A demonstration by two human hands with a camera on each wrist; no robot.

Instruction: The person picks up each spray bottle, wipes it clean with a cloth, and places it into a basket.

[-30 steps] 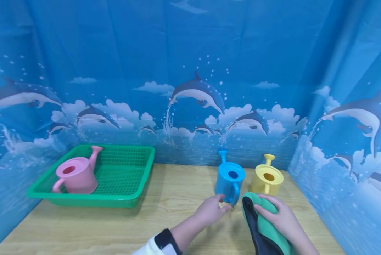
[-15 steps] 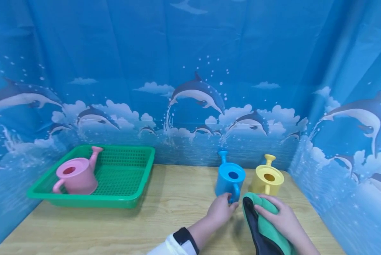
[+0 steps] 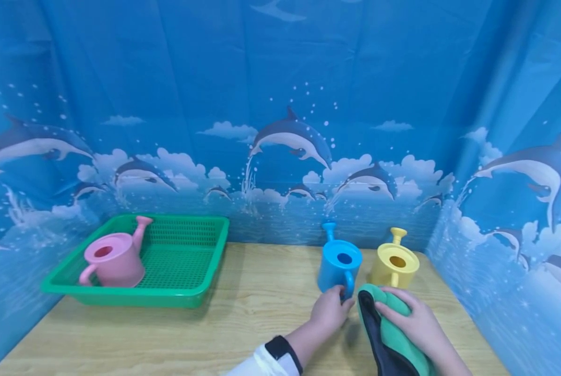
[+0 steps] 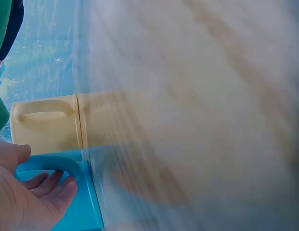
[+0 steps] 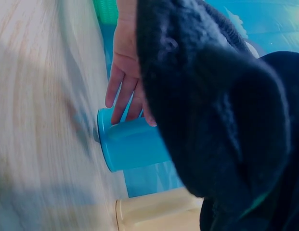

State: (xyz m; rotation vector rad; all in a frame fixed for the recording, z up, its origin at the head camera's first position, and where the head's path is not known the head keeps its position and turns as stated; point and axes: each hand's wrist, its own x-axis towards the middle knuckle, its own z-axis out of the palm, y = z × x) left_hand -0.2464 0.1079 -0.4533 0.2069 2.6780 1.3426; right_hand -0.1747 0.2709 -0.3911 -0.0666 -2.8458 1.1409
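Note:
A blue watering can (image 3: pixel 335 277) stands upright at the right of the table. My left hand (image 3: pixel 328 315) is at its low handle, with the fingers in the handle's opening and the thumb on the outer side. The left wrist view shows the blue handle (image 4: pixel 53 162) between thumb and fingers. My right hand (image 3: pixel 421 326) grips a folded cloth (image 3: pixel 395 326), green on one face and black on the other. Beyond that hand, a yellow watering can (image 3: pixel 379 271) stands upright, its lower part hidden. Dark cloth (image 5: pixel 188 120) covers much of the right wrist view.
A green plastic basket (image 3: pixel 186 300) stands at the left of the wooden table (image 3: pixel 257 313). Inside it sits a pink watering can (image 3: pixel 120 269). A blue curtain (image 3: pixel 191 78) printed with dolphins hangs behind the table and along its sides.
My left hand has moved right, from beside the blue watering can's base onto its handle. The right hand and the cloth have stayed in place, and the cans have not moved.

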